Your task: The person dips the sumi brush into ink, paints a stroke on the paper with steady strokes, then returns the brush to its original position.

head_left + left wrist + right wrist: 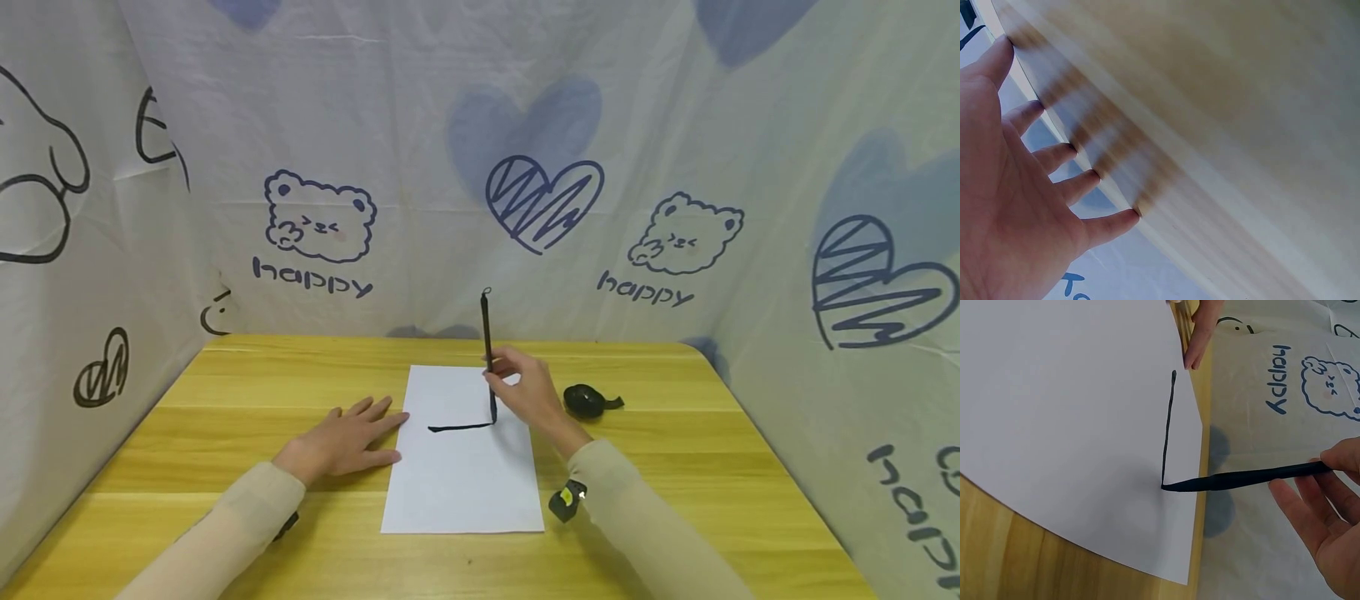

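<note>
My right hand (pixel 525 390) pinches a slim black brush (pixel 487 333), nearly upright, its tip touching the smooth white paper (pixel 461 500) at one end of a dark line (pixel 459 428). I judge it light, stiff-handled, soft-tipped, best held mid-shaft. My left hand (pixel 341 442) lies spread at the paper's left edge; beyond its right edge, a glossy, rounded black object (pixel 583 402) rests on the wood-grained table (pixel 660 500).

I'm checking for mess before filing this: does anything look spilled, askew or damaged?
Nothing major. One tiny dark speck sits on the table, just off the paper's near edge; ink or wood grain, I can't tell. No spill shows around the brush or black stroke.
</note>
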Action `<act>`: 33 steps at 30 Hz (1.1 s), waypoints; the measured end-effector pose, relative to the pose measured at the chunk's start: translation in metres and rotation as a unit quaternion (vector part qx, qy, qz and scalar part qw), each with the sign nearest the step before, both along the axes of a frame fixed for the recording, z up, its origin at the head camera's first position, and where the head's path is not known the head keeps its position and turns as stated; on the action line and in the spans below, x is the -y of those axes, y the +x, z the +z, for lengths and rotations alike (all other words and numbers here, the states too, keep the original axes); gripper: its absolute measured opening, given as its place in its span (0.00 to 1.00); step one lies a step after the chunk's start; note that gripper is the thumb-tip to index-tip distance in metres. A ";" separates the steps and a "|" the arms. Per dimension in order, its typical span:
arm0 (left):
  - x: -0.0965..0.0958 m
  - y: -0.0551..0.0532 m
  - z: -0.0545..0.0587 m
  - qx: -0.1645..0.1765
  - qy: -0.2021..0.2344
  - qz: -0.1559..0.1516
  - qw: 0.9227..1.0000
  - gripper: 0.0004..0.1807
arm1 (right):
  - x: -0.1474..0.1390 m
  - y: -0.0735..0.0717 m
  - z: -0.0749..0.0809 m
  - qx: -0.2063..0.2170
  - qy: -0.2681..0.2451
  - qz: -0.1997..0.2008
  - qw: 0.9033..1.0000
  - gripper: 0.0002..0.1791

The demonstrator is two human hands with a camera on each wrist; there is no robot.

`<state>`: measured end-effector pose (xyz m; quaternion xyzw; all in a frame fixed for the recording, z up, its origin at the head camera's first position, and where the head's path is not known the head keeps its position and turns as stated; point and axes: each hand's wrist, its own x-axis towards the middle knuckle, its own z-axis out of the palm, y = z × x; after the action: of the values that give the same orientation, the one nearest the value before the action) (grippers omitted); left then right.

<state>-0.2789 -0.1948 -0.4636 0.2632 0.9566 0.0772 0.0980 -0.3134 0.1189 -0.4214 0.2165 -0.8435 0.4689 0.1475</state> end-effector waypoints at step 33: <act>0.000 -0.001 -0.003 -0.001 -0.003 0.007 1.000 0.40 | 0.003 0.003 0.001 0.000 0.018 0.025 1.000 0.13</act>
<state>-0.2803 -0.1952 -0.4667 0.2566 0.9587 0.0743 0.0971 -0.3103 0.1158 -0.4204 0.2401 -0.8461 0.4572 0.1321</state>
